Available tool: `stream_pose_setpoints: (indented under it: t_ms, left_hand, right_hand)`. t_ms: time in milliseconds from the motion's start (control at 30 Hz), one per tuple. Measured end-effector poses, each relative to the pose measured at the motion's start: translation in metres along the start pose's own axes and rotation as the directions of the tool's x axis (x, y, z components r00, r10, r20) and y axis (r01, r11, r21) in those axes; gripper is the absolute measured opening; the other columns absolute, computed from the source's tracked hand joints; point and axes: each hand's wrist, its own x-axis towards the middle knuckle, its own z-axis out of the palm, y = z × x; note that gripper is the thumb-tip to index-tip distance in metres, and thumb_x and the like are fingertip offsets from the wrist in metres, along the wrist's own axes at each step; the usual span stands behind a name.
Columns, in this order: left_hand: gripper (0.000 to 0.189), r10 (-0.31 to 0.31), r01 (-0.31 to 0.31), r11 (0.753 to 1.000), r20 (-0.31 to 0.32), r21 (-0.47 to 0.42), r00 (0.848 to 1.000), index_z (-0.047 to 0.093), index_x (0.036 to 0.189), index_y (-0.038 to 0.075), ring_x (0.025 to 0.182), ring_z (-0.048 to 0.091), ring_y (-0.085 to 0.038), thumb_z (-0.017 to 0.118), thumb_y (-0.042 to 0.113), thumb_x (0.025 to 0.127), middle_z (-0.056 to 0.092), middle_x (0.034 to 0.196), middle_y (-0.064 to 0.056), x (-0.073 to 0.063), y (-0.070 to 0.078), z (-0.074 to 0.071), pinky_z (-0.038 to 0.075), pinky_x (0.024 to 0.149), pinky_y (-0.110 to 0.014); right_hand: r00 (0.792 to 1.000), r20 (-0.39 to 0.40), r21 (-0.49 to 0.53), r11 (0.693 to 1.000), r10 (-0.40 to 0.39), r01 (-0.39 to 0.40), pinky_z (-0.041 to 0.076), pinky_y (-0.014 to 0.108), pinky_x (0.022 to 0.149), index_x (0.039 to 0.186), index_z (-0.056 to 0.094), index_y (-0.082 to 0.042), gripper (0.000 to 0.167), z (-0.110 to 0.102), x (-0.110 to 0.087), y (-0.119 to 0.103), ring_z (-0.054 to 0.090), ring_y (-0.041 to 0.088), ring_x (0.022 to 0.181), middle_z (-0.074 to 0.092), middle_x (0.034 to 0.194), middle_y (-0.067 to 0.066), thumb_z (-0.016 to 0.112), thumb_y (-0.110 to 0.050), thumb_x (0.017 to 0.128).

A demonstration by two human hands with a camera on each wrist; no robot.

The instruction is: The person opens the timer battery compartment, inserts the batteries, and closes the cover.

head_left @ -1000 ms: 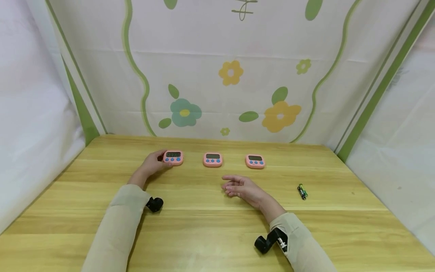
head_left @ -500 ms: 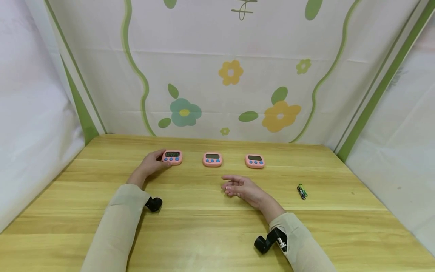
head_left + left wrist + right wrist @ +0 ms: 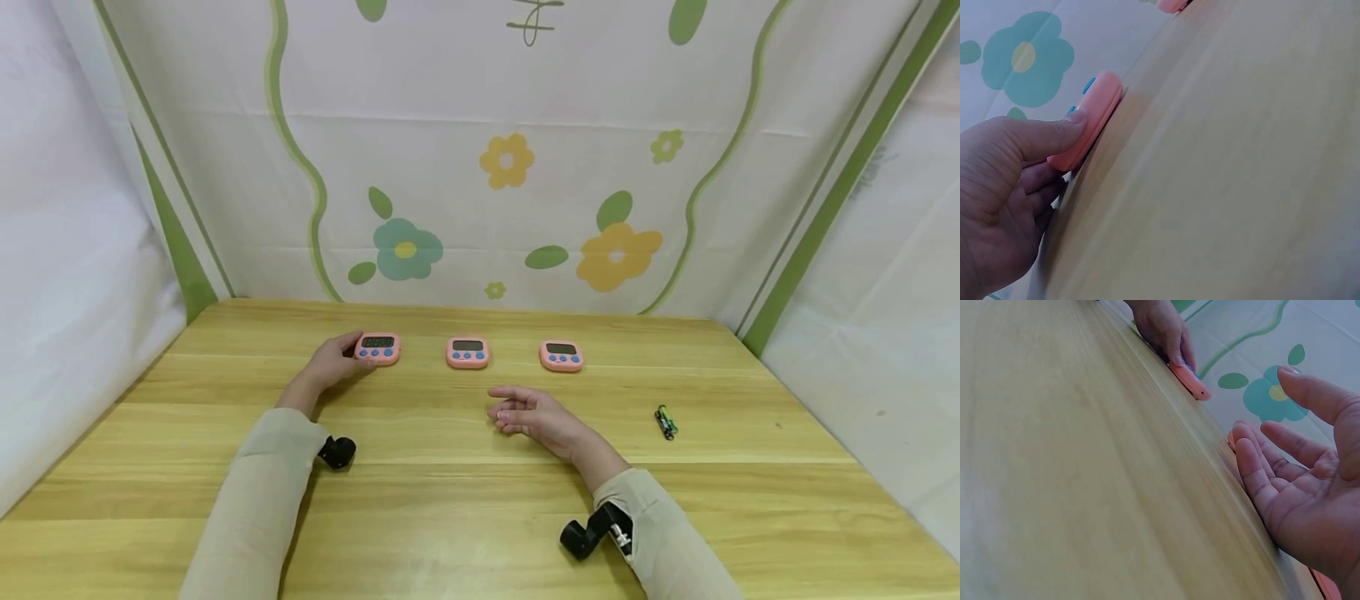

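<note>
A pink digital timer point(image 3: 378, 353) with blue buttons lies on the left of the table, digits showing on its screen. My left hand point(image 3: 330, 363) pinches it by its left side; in the left wrist view the thumb is on the front edge of the timer point(image 3: 1099, 109) and the other fingers are partly hidden behind it. Two more pink timers, a middle one point(image 3: 468, 362) and a right one point(image 3: 561, 366), stand in line with it, their screens blank. Below these two, my right hand point(image 3: 543, 421) hovers with loosely bent fingers and holds nothing.
A few small green-and-black batteries point(image 3: 665, 422) lie together on the wooden table point(image 3: 450, 517) to the right of my right hand. A white cloth with printed flowers point(image 3: 450, 167) rises behind the table's far edge, and white cloth also hangs at both sides.
My left hand has slid the left timer slightly to the left, and the digits on its screen look different. The right hand stays where it was.
</note>
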Motion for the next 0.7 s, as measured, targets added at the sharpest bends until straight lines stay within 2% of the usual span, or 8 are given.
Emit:
stream_pose_setpoints:
  t_ms: [133,500,700]
  left_hand:
    - [0.067,-0.003,0.003,1.0,0.004,0.013,1.0,0.023,0.133,-0.006,0.117,0.028,-0.038,0.06,0.015,0.081,0.03,0.129,-0.027,-0.0005,0.0,-0.0024,0.027,0.095,-0.047]
    - [0.068,-0.013,0.014,0.997,0.014,-0.071,1.0,0.023,0.134,-0.004,0.116,0.03,-0.035,0.062,0.012,0.08,0.031,0.13,-0.024,0.0011,-0.0018,-0.0034,0.028,0.095,-0.045]
    - [0.074,-0.026,0.026,0.995,0.002,-0.099,1.0,0.02,0.134,-0.004,0.12,0.024,-0.035,0.064,0.016,0.079,0.026,0.133,-0.024,-0.0006,-0.0021,-0.0046,0.024,0.098,-0.045]
  right_hand:
    - [1.0,0.002,0.001,1.0,0.0,0.0,0.046,0.03,0.078,0.128,0.033,0.007,0.052,0.0007,0.0005,0.0004,0.054,0.021,0.087,0.045,0.11,0.028,0.056,-0.005,0.083]
    - [1.0,-0.006,0.005,1.0,0.002,-0.002,0.046,0.03,0.077,0.128,0.033,0.007,0.051,0.0005,0.001,0.0,0.053,0.021,0.087,0.045,0.109,0.028,0.055,-0.003,0.083]
    - [1.0,-0.004,0.004,1.0,0.0,0.0,0.046,0.03,0.077,0.127,0.033,0.007,0.051,0.0003,0.0011,0.0006,0.054,0.021,0.086,0.046,0.108,0.027,0.055,-0.003,0.083]
